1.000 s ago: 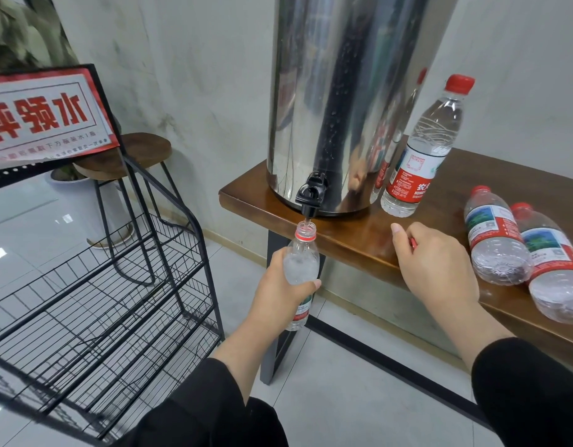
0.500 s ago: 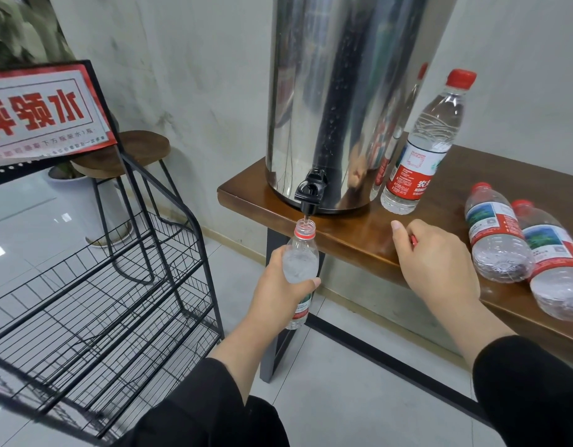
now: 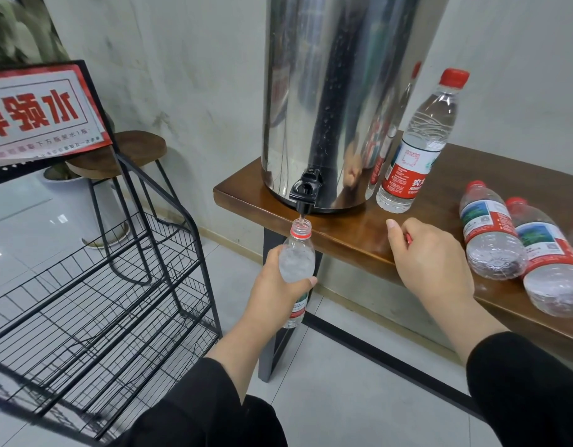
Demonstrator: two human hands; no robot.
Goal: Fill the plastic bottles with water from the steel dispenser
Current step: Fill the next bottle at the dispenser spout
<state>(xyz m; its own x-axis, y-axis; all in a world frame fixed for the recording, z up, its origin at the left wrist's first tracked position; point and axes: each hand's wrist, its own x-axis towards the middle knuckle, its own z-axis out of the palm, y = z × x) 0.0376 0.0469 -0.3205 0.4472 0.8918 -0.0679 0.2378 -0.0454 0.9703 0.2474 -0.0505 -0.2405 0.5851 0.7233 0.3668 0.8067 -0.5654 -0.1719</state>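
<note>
bottle being filled: I've got the open bottle (image 3: pixel 296 262) upright with its mouth right under the black tap (image 3: pixel 305 195), just off the near edge of the table (image 3: pixel 352 235). It hangs below table level because the spout pokes out over the edge, so that's the only spot where a bottle fits under it.

left hand: my left hand (image 3: pixel 275 293) wraps the bottle's middle, fingers curled round it with the thumb tip showing on the right side. Gripping mid-body keeps the neck clear of the tap, I reckon.

water: a thin stream seems to run from the tap into the neck. The upper part looks cloudy-full, so I'd guess it's close to done, but I can't read the exact level.

right hand: my right hand (image 3: pixel 430 259) rests on the table's near edge, fingers curled in on something small and red (image 3: pixel 408 237). Probably this bottle's cap, kept handy, though I can't tell for sure.

dispenser: the steel dispenser (image 3: pixel 336 101) sits at the table's left end, tap facing me.

capped bottles: one tall bottle (image 3: pixel 419 143) stands just right of the dispenser, and two lying bottles (image 3: pixel 491 233) rest side by side further right, all red-capped. I can't tell if the lying ones are full.

rack: the black wire rack (image 3: pixel 94 304) is to the left on the floor, with a red sign (image 3: pixel 39 114) on top.
</note>
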